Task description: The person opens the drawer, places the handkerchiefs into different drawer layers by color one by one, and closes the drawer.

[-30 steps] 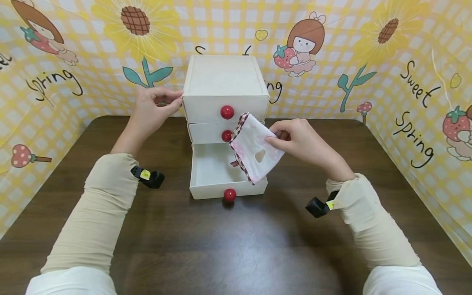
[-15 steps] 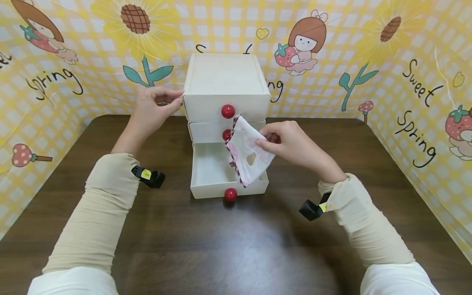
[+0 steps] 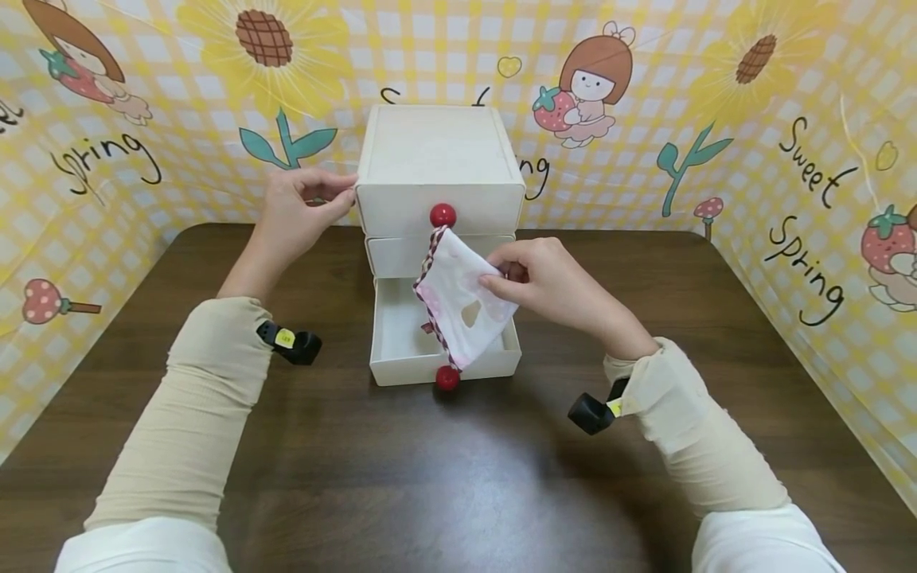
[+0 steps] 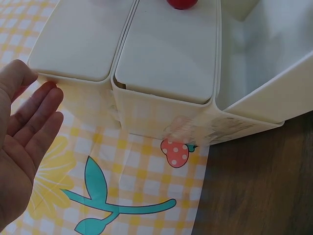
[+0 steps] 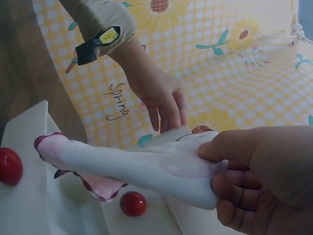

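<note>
My right hand (image 3: pixel 548 282) pinches a folded white and pink cloth (image 3: pixel 458 302) with a dark checked trim. The cloth hangs tilted over the pulled-out bottom drawer (image 3: pixel 390 370) of a white drawer cabinet (image 3: pixel 440 147). In the right wrist view, thumb and fingers grip one end of the cloth (image 5: pixel 132 164). My left hand (image 3: pixel 290 215) touches the cabinet's upper left front corner. In the left wrist view, the left hand's fingers (image 4: pixel 41 120) lie along the cabinet's side, fairly straight. The cloth hides the middle drawer's knob in the head view.
Red round knobs sit on the drawers, including the top knob (image 3: pixel 442 215) and bottom knob (image 3: pixel 447 378). The cabinet stands on a dark wood table (image 3: pixel 401 477). A yellow checked backdrop (image 3: pixel 666 103) with printed figures rises behind and at both sides.
My right hand has moved left with the cloth, which now hangs more over the middle of the bottom drawer. My left hand has stayed at the cabinet corner.
</note>
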The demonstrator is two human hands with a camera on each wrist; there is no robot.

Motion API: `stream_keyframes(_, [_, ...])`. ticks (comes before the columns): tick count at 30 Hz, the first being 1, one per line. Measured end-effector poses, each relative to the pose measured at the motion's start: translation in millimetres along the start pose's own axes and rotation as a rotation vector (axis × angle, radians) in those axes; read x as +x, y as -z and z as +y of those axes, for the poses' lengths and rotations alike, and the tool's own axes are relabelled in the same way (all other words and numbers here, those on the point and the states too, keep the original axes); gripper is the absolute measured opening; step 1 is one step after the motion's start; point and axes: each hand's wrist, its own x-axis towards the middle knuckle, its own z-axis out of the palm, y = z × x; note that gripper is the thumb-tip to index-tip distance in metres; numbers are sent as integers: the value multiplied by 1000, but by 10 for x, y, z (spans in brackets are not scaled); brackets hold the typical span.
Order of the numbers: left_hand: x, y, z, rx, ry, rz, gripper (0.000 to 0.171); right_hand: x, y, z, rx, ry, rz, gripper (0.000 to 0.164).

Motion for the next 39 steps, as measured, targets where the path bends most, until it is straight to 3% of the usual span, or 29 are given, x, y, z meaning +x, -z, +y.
stream_keyframes(10, [5, 0, -43, -2, -4, 5, 21, 129, -184, 28, 20, 2, 54, 9])
stream_keyframes(28, [-3, -7, -24, -27, -19, 8, 20, 261, -492, 44, 92, -131, 117, 11])
stream_keyframes(39, [4, -13, -44, -29, -19, 13, 20, 307, -579, 48, 129, -182, 168, 11])
